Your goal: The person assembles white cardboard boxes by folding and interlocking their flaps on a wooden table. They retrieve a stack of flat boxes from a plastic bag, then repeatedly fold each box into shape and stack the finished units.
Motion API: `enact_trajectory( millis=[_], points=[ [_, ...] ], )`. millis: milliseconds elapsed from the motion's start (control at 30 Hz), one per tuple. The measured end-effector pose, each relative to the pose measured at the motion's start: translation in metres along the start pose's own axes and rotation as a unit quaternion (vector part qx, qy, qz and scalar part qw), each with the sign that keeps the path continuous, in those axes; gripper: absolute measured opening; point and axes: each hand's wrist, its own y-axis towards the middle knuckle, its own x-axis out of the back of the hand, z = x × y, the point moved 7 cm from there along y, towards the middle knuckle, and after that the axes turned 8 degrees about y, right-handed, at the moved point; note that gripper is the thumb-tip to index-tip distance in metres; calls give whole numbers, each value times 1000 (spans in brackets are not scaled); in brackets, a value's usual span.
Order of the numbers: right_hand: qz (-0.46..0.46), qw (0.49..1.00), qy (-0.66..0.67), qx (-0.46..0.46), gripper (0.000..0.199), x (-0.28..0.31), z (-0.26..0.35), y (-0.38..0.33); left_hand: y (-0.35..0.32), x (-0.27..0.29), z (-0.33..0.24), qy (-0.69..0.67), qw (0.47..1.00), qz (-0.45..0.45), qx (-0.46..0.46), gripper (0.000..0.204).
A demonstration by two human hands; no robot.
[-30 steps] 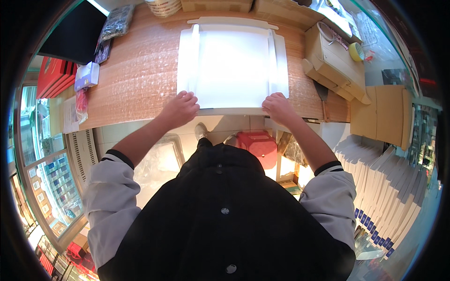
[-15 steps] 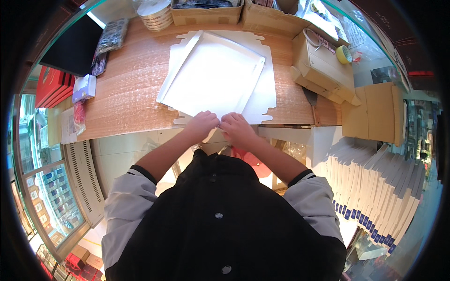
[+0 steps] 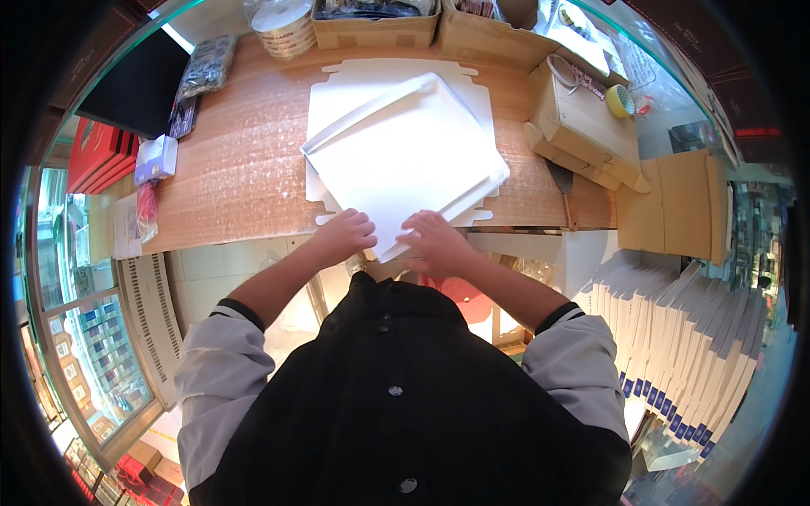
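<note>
A shallow white cardboard tray with raised edges lies turned at an angle, its near corner jutting past the table's front edge. Beneath it is a flat white cardboard sheet with notched tabs. My left hand is closed at the tray's near-left edge, fingers curled against the cardboard beside the corner. On the other side of that corner, my right hand has its fingers apart and a little smeared by motion, close to the tray's near-right edge.
Wooden table runs under the work. Cardboard boxes and a yellow tape roll stand at right, with a dark flat blade beside them. Ribbon spools are at the back. Red boxes are far left; white panels stack lower right.
The white tray has turned clockwise, and its near corner has come toward me over the table edge. My hands have moved apart, the right one loosening its fingers.
</note>
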Motion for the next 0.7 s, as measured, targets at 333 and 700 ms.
enact_trajectory(
  millis=[333,700],
  points=[
    [-330,888,-166,-274,36,116,-153,-22,-126,40,127,-28,818,-195,541,31],
    [-185,852,111,-478,47,46,-143,-53,-93,-19,51,-242,710,-152,643,29]
  ],
)
